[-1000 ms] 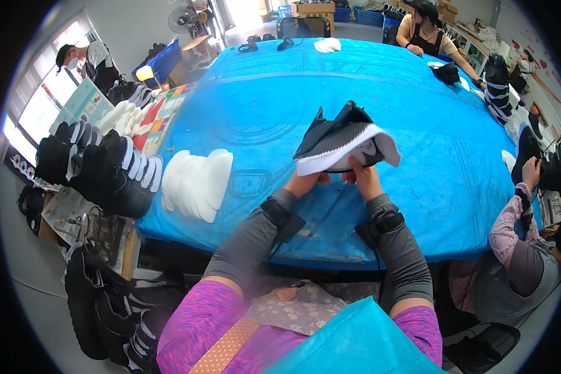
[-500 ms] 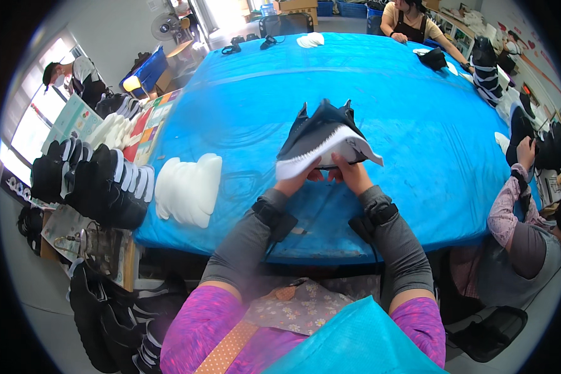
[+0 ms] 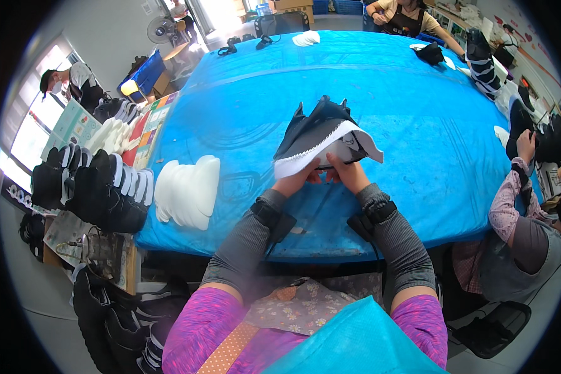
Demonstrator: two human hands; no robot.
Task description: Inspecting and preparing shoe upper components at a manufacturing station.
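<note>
Both hands hold a black shoe upper (image 3: 314,128) with a white, zigzag-stitched lower edge, raised above the blue-covered table (image 3: 417,187). My left hand (image 3: 297,179) grips its near left side from below, the fingers partly hidden under the white edge. On the near right side, my right hand (image 3: 351,174) clasps the upper with the thumb pressed against the pale inner side. A stack of white sole-shaped pads (image 3: 187,191) lies on the table to the left of my hands.
Rows of black shoe uppers (image 3: 96,187) stand beyond the table's left edge. More white pads (image 3: 306,38) and small black items (image 3: 265,42) lie at the far side. Co-workers sit at the right, one with a hand (image 3: 526,145) on a black upper; black shoes (image 3: 106,318) hang at lower left.
The upper has tilted slightly in my hands, so its white edge and inside show a little differently. At the far right, a co-worker's hand has lifted back from the table edge.
</note>
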